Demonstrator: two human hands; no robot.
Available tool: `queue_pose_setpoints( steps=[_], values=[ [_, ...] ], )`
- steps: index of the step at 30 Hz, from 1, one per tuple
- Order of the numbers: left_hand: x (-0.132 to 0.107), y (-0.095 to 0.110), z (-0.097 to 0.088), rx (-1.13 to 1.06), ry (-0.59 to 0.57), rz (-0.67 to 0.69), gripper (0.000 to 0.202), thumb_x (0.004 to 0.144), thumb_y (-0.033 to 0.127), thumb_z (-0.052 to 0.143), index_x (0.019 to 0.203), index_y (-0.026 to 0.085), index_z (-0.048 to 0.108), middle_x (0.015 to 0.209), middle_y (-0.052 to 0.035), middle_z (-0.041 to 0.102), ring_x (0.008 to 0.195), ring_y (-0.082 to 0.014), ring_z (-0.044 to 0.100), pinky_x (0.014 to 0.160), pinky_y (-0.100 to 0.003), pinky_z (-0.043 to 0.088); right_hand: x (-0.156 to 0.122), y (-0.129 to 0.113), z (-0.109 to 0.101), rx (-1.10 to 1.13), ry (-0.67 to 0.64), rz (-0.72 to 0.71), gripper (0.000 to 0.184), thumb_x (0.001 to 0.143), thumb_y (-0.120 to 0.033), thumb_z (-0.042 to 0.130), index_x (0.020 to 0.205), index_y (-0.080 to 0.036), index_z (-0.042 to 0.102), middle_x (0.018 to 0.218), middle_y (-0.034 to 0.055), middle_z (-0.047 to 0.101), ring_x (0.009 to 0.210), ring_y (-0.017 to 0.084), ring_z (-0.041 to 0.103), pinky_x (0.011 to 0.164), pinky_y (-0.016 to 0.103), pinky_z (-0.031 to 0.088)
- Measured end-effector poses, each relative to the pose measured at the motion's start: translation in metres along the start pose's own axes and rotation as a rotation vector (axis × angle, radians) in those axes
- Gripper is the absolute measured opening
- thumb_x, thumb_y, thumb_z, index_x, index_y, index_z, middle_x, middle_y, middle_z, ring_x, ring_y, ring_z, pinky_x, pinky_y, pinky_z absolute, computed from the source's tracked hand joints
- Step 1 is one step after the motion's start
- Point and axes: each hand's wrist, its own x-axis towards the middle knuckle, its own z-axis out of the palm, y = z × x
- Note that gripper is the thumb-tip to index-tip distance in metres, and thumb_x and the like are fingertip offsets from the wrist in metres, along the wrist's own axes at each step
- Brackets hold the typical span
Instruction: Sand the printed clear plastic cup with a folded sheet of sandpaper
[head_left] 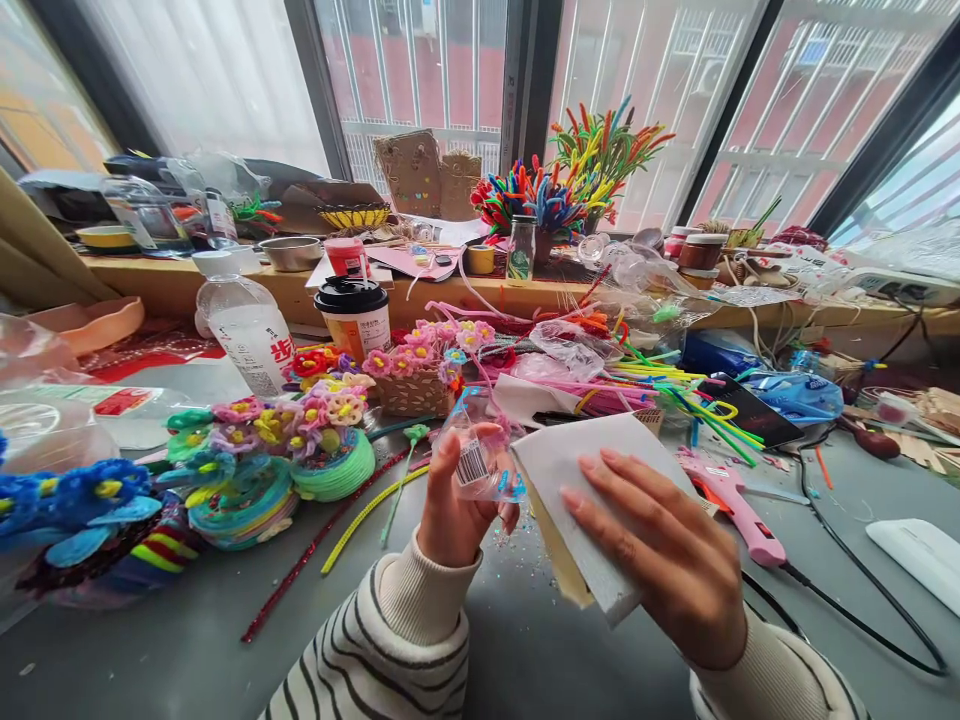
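Observation:
My left hand is closed on a small clear plastic bag with a barcode label and bright bits inside, held up over the grey table. My right hand grips a stack of white sheets, fingers lying flat across its top, tilted toward the bag. Tiny glittery bits lie scattered on the table just below both hands. Striped sleeves cover both wrists.
A pink glue gun with a black cord lies right of my right hand. Pipe-cleaner flowers and coils sit at left, loose pipe cleaners behind. A water bottle and coffee cup stand near the wooden sill.

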Motion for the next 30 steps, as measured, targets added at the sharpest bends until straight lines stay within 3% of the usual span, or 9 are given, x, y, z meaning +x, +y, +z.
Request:
queue_pose_setpoints(
  steps=[5,9,14,16,21,25,30],
  values=[
    [0.001,0.0,0.003,-0.042,-0.002,-0.035,0.046,0.062,0.061,0.055,0.079,0.018,0.056,0.04,0.0048,0.049,0.024,-0.0078,0.038,0.024,-0.017,0.028,0.0,-0.004,-0.003,-0.015,-0.012,-0.009,0.034,0.087,-0.013,0.035,0.114,-0.014,0.056,0.119,0.0107,0.057,0.118,0.024,0.046,0.092,0.041,0.047],
    [0.002,-0.002,0.004,-0.073,0.062,-0.051,0.046,0.06,0.061,0.056,0.077,0.017,0.055,0.04,0.0048,0.05,0.023,-0.0071,0.036,0.023,-0.017,0.026,0.001,-0.003,-0.004,-0.004,-0.02,-0.041,0.033,0.086,-0.011,0.038,0.114,-0.014,0.056,0.119,0.0095,0.057,0.117,0.024,0.047,0.092,0.039,0.047],
    [0.0,-0.001,0.001,-0.018,0.052,-0.033,0.045,0.063,0.06,0.054,0.08,0.019,0.054,0.045,0.0044,0.052,0.026,-0.0061,0.038,0.026,-0.016,0.03,0.002,-0.005,-0.006,-0.025,-0.006,0.006,0.034,0.087,-0.012,0.036,0.114,-0.016,0.056,0.118,0.0089,0.058,0.115,0.023,0.049,0.091,0.038,0.048],
    [0.0,-0.001,0.001,0.016,0.049,0.016,0.043,0.067,0.059,0.052,0.082,0.019,0.054,0.045,0.0047,0.052,0.027,-0.0061,0.04,0.028,-0.016,0.031,0.002,-0.005,-0.008,-0.008,-0.016,-0.013,0.034,0.086,-0.013,0.039,0.115,-0.017,0.056,0.119,0.0081,0.057,0.115,0.023,0.049,0.092,0.037,0.047],
    [-0.001,-0.004,-0.002,0.207,0.063,0.241,0.037,0.069,0.055,0.054,0.084,0.02,0.053,0.045,0.0056,0.049,0.029,-0.0062,0.04,0.027,-0.016,0.03,-0.004,0.006,-0.011,-0.038,0.066,0.15,0.038,0.085,-0.012,0.037,0.118,-0.019,0.055,0.122,0.0079,0.056,0.114,0.024,0.05,0.095,0.039,0.044],
    [0.0,-0.008,-0.005,0.345,0.13,0.395,0.041,0.066,0.056,0.057,0.085,0.021,0.052,0.047,0.0065,0.048,0.029,-0.0054,0.038,0.027,-0.016,0.026,-0.007,0.013,-0.009,-0.002,0.042,0.113,0.037,0.086,-0.014,0.037,0.117,-0.018,0.055,0.121,0.0097,0.056,0.113,0.026,0.05,0.093,0.042,0.045],
    [0.0,-0.009,-0.007,0.343,0.135,0.387,0.043,0.066,0.057,0.055,0.089,0.021,0.049,0.048,0.0073,0.048,0.029,-0.0054,0.037,0.028,-0.017,0.026,-0.005,0.012,-0.005,0.029,0.03,0.039,0.036,0.086,-0.011,0.036,0.115,-0.016,0.056,0.118,0.0115,0.058,0.113,0.025,0.05,0.09,0.043,0.047]
  ],
)
